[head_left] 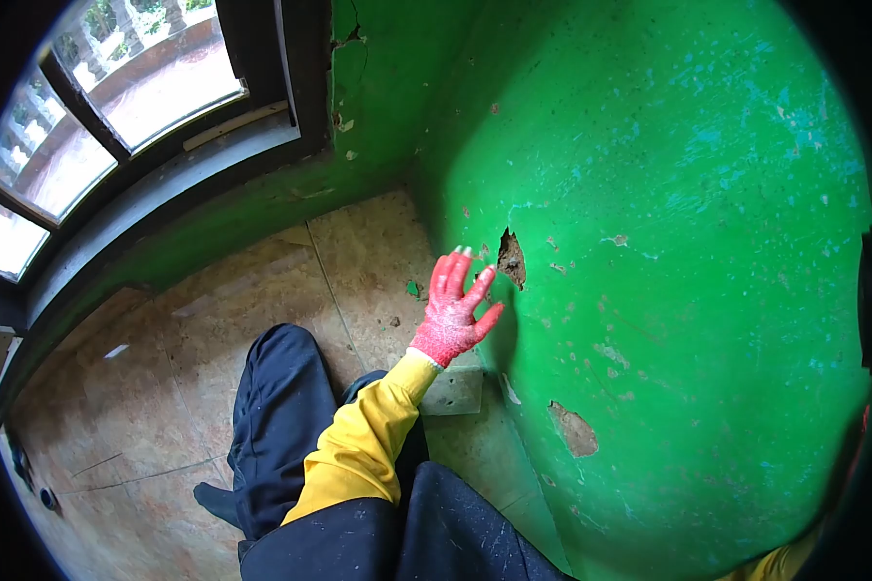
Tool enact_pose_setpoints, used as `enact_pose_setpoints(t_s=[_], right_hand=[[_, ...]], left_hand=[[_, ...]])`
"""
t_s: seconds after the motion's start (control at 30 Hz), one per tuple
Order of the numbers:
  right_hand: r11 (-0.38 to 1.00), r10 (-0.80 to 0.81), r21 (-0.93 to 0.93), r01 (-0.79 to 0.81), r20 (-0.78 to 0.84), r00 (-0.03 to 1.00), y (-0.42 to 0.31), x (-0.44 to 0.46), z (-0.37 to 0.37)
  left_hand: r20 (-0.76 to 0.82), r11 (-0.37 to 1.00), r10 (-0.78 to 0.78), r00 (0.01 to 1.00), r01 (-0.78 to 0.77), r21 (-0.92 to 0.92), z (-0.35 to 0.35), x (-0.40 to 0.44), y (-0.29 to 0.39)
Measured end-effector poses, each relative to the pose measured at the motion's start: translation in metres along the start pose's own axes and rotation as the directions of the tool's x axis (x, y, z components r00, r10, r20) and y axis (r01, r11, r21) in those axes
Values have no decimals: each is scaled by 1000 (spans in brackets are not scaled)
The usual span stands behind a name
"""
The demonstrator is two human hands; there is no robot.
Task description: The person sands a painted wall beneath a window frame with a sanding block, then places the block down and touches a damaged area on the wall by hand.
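My left hand (452, 308), in a red work glove with pale fingertips, reaches out with its fingers spread. It holds nothing that I can see. Its fingertips are beside a ragged hole (512, 259) in the green wall (669, 320); whether they touch the wall I cannot tell. Bare brownish material shows inside the hole. Of my right arm, only a yellow sleeve (783, 564) shows at the bottom right. A red sliver (864, 419) at the right edge looks like part of that glove; the fingers are hidden.
A pale metal-looking plate (455, 391) lies near the wall's foot. Crumbs and a green paint chip (413, 288) are on the tiled floor (165, 387). A dark-framed window (131, 97) stands at upper left. Another bare patch (574, 430) marks the wall; a dark object (871, 300) borders the right edge.
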State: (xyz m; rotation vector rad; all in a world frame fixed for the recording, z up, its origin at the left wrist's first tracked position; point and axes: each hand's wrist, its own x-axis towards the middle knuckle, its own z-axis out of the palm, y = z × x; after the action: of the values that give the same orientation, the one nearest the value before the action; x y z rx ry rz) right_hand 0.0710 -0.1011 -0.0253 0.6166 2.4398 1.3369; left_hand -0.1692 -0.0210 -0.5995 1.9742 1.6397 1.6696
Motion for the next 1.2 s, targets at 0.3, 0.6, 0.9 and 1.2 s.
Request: enact_pose_setpoints(t_s=[0.3,0.6,0.9,1.2], right_hand=[[1000,1,-15,-1,-8,1000,0,0,1],[1000,15,-5,-15,-2,1000,0,0,1],[1000,7,6,-7,3,1000,-1,1,1],[1000,-13,18,13,-12,1000,1,1,1]], left_hand=[[-1,990,-59,998,59,128,0,1,12],[181,1000,-28,983,25,18,21,-26,31],[307,986,-60,950,103,-128,23,-21,49],[303,992,-29,952,66,-111,17,-15,38]])
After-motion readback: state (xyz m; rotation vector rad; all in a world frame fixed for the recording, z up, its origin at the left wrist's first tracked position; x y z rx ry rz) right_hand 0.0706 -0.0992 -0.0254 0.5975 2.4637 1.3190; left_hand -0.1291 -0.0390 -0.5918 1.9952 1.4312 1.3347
